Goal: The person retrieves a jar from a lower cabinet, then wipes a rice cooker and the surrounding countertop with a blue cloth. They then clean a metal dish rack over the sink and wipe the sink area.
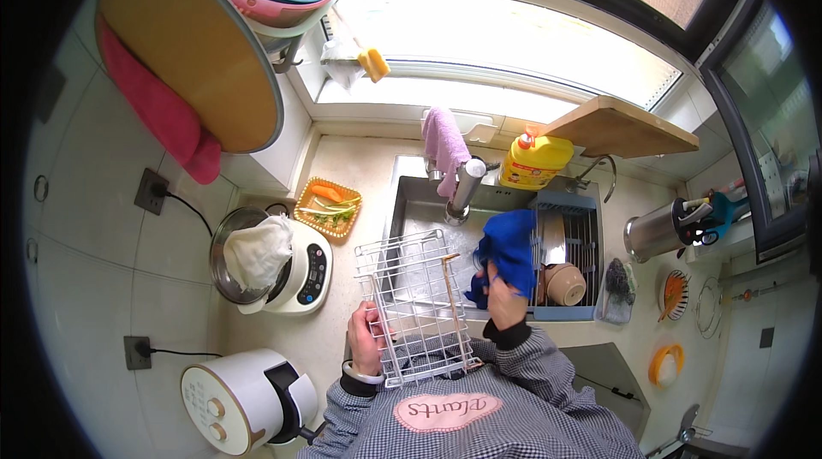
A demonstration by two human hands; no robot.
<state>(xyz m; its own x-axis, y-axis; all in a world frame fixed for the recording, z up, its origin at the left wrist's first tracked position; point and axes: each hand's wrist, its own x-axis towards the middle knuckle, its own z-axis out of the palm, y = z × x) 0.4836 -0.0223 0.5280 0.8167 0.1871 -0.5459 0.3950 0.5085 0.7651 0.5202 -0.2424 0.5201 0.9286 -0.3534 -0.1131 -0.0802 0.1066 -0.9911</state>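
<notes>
My left hand [367,338] grips one side of a white wire rack [420,305], tilted between my apron front and the sink. Brown rust-like marks run along the rack's right edge. In my right hand [506,298] is a blue cloth [507,247], bunched and hanging over the divide between the sink basin and the drying rack. The cloth is apart from the wire rack. Below both lies the stainless steel sink [417,202], its bottom wet and shiny. A chrome faucet [465,186] stands at its back with a pink towel [445,144] draped on it.
A grey drying rack [565,312] holds a beige cup [565,284] right of the basin. A yellow detergent jug [536,160] stands behind. Leftward are a vegetable basket [329,205], a cloth-topped white appliance [302,279] and an air fryer [237,401]. A metal utensil holder [655,231] stands right.
</notes>
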